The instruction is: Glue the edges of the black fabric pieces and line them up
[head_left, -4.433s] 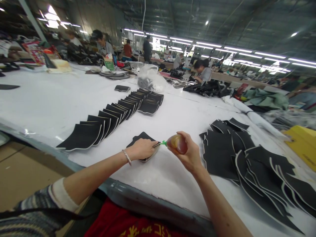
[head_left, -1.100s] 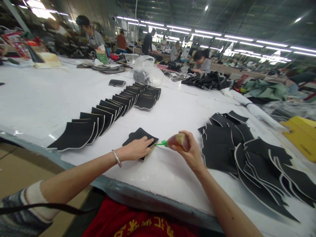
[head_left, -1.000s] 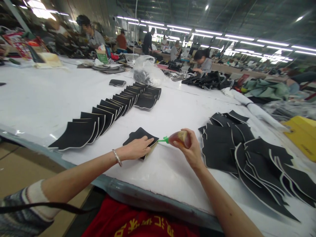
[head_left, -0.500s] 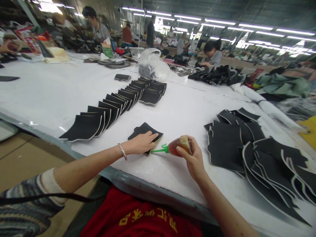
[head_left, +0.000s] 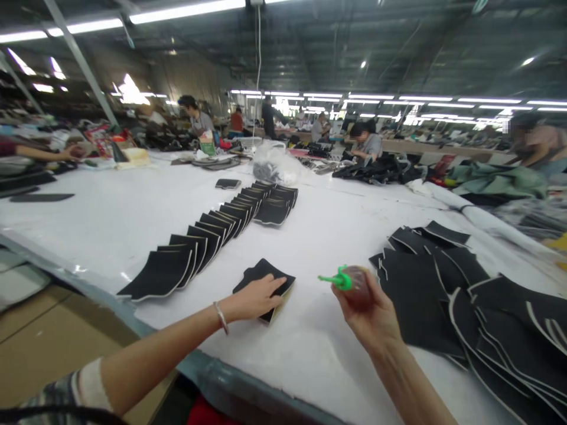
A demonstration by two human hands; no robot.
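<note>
My left hand point(head_left: 256, 298) lies flat, fingers stretched out, on a folded black panel point(head_left: 262, 273) with a pale edge along its right side. Gripped in my right hand point(head_left: 372, 313) is a glue bottle point(head_left: 358, 286) holding amber liquid, its green nozzle pointing left. The nozzle is in the air, apart from the panel. Beyond my left hand runs a long overlapping row of black panels point(head_left: 159, 273) with light edges. To the right of the bottle lies a loose pile of larger black pieces point(head_left: 411, 295).
A clear plastic bag point(head_left: 277, 162) stands past the row, near a single small black piece point(head_left: 228, 183). A white roll point(head_left: 482, 218) runs along the right side. The table's front edge point(head_left: 221, 372) is close to me. Several people work at the back.
My right hand has drawn the bottle to the right, and its nozzle has left the panel's edge. My left hand stays on the panel. The view has tilted up.
</note>
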